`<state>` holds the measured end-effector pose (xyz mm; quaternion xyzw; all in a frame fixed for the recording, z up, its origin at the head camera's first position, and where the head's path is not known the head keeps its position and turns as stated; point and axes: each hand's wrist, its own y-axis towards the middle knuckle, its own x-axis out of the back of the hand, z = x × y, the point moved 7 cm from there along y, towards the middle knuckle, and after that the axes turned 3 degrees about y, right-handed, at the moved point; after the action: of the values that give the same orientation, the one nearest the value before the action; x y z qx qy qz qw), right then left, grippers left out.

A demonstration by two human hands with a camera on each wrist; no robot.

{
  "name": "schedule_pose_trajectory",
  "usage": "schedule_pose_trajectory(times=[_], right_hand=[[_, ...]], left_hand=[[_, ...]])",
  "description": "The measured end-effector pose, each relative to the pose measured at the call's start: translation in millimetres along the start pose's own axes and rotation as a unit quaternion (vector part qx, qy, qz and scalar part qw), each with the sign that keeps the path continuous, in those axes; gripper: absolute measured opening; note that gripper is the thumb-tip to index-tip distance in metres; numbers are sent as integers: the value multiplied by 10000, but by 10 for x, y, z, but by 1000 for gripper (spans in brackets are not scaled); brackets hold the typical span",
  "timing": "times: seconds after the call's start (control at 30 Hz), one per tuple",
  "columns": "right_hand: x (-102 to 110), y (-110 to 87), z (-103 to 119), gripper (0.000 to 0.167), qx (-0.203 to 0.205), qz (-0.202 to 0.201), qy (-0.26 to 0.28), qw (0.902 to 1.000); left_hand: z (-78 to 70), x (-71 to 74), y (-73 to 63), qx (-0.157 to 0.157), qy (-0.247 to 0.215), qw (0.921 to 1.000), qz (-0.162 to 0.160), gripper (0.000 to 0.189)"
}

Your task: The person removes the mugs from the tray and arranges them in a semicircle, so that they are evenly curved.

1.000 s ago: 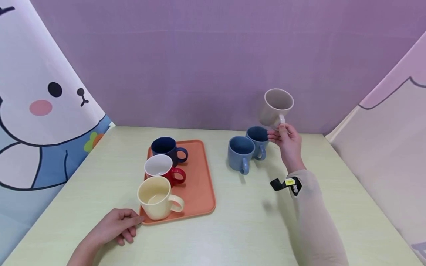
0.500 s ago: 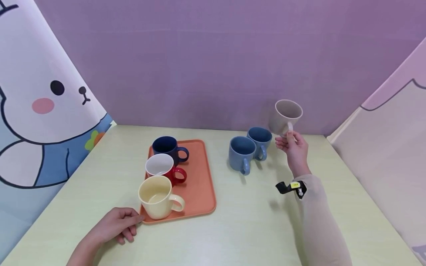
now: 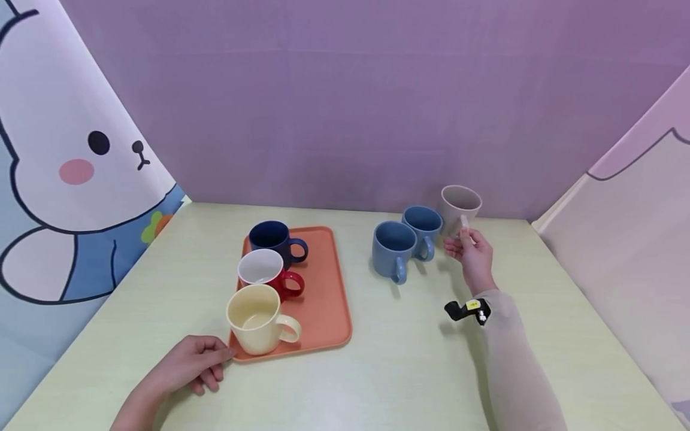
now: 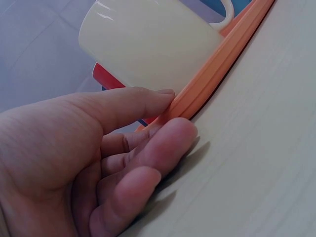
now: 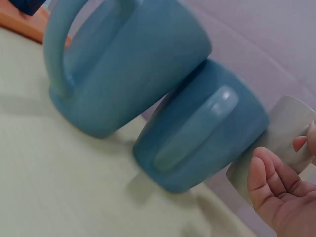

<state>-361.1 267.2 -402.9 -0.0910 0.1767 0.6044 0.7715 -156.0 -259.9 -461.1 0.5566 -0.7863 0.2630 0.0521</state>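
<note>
My right hand (image 3: 474, 258) pinches the handle of a pale grey mug (image 3: 457, 203) at the back right. That mug is upright, right beside the farther of two blue mugs (image 3: 423, 222); the nearer blue mug (image 3: 392, 251) stands just in front to the left. In the right wrist view the grey mug (image 5: 289, 129) shows partly behind my fingers (image 5: 269, 177). My left hand (image 3: 185, 365) pinches the near left corner of an orange tray (image 3: 318, 311). In the left wrist view my thumb (image 4: 143, 104) lies on the tray's rim (image 4: 197, 91).
Along the tray's left side stand a cream mug (image 3: 256, 326), a red mug with a white inside (image 3: 291, 286) and a navy mug (image 3: 269, 236), handles to the right. A purple backdrop (image 3: 345, 120) rises behind the pale table (image 3: 388, 371), with printed cloths at both sides.
My right hand has lowered the grey mug, first rightward, then slightly back left, close to the blue mugs. My left hand stays at the tray corner.
</note>
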Motion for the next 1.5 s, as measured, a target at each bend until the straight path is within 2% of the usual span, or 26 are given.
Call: schedule_pose_trajectory(times=[0.3, 0.67, 1.07, 1.3, 1.5], right_hand=[[75, 57, -221, 20, -180, -130, -202, 9996], [103, 63, -342, 22, -321, -114, -529, 9980], [73, 46, -304, 29, -365, 359, -924, 9944], [93, -4, -245, 34, -352, 630, -1509, 9859], [117, -74, -164, 41, -191, 468, -2053, 9774]], left_hand=[[15, 0, -1, 16, -53, 10000, 0, 30], [-5, -7, -6, 28, -61, 10000, 41, 29], [-12, -7, -8, 4, -92, 10000, 14, 30], [-9, -6, -1, -29, -129, 9999, 39, 29], [-3, -1, -1, -19, -134, 9999, 48, 29]])
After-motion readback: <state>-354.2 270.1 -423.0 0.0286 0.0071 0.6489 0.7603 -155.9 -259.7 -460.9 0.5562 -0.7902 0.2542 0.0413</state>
